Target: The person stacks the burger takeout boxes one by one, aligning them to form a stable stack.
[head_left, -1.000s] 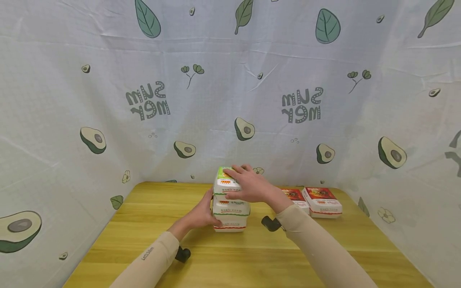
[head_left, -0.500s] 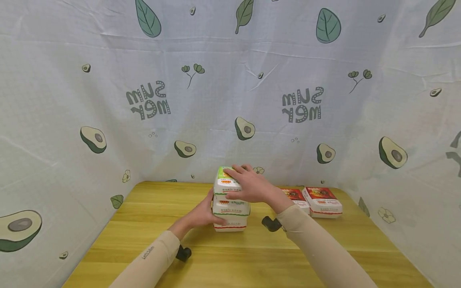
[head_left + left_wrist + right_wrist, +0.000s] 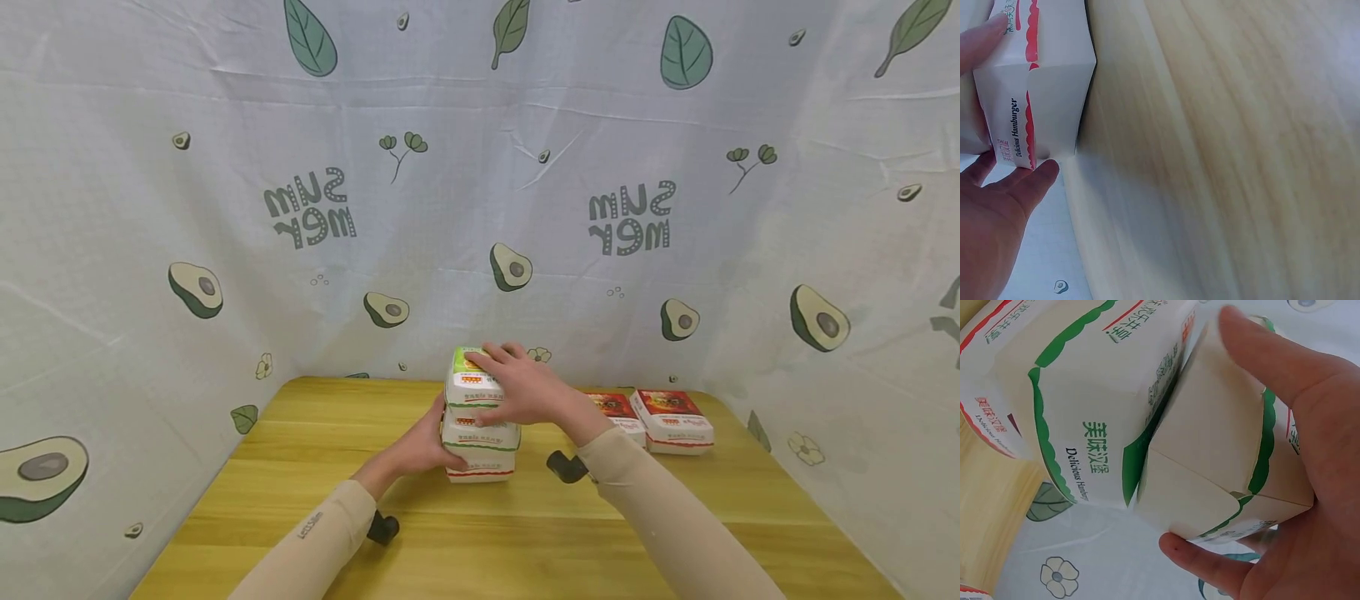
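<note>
Three paper hamburger boxes stand stacked in the middle of the table in the head view. At the bottom is a red-trimmed box [image 3: 480,476]; a green-trimmed box [image 3: 487,437] sits on it, and a green-topped box [image 3: 468,390] is uppermost. My left hand [image 3: 416,446] grips the lower part of the stack from the left, its thumb across the front and fingertips at the far side of the bottom box [image 3: 1054,87]. My right hand [image 3: 528,387] holds the top box [image 3: 1204,425] between thumb and fingers. That box tilts against the middle box [image 3: 1085,406] in the right wrist view.
Two more hamburger boxes with red lids, a nearer-in one [image 3: 615,410] partly behind the right wrist and another box [image 3: 672,421] beside it, stand at the right rear of the wooden table [image 3: 315,417]. A patterned curtain [image 3: 450,208] hangs behind the table.
My right thumb has slid slightly lower on the front of the stack. My left thumb has shifted a little; the boxes hold nearly the same position.
</note>
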A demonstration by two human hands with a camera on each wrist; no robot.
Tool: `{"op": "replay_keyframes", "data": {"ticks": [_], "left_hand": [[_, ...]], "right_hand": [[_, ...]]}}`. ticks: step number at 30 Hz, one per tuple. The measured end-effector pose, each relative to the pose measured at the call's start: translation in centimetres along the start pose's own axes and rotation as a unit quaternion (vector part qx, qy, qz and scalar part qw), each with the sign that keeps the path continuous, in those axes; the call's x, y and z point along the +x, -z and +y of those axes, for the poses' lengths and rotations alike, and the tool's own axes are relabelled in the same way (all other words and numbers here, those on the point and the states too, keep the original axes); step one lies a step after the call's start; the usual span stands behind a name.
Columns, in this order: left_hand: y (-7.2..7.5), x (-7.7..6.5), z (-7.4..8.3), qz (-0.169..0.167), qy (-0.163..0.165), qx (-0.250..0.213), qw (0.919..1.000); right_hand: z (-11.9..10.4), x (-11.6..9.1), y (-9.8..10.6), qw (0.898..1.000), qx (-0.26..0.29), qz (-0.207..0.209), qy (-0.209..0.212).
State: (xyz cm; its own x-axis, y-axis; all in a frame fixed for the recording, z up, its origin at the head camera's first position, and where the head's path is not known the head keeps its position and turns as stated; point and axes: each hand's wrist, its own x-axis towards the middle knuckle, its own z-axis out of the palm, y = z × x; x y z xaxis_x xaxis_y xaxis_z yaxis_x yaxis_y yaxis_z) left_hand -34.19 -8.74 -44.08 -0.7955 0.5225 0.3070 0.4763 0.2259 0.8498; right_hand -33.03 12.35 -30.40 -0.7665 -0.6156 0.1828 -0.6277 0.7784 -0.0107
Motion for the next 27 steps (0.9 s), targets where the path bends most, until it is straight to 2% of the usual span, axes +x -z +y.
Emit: {"op": "replay_keyframes", "data": {"ticks": [6,13,15,22,27], "left_hand": [[0.1,-0.4,1.5,0.004,0.013,-0.008,0.9999],[0.4,-0.8,3.1,-0.008,0.021,-0.006,0.9997],[0.4,-0.8,3.0,-0.009,0.021,-0.008,0.9997],[0.0,-0.1,-0.1,0.013,0.014,0.008,0.9998],[0.1,-0.2,-0.2,0.016,0.022,0.017,0.9995]], "right_hand": [[-0.3,-0.3,0.0,1.000,-0.005,-0.027,-0.008],[-0.5,-0.4,-0.3,0.999,-0.020,-0.030,-0.003],[-0.5,-0.3,-0.4,0.999,-0.020,-0.031,-0.002],[-0.4,-0.2,-0.3,0.999,-0.014,-0.036,0.007],[-0.1,0.0,-0.2,0.999,0.004,-0.043,0.011]]}}
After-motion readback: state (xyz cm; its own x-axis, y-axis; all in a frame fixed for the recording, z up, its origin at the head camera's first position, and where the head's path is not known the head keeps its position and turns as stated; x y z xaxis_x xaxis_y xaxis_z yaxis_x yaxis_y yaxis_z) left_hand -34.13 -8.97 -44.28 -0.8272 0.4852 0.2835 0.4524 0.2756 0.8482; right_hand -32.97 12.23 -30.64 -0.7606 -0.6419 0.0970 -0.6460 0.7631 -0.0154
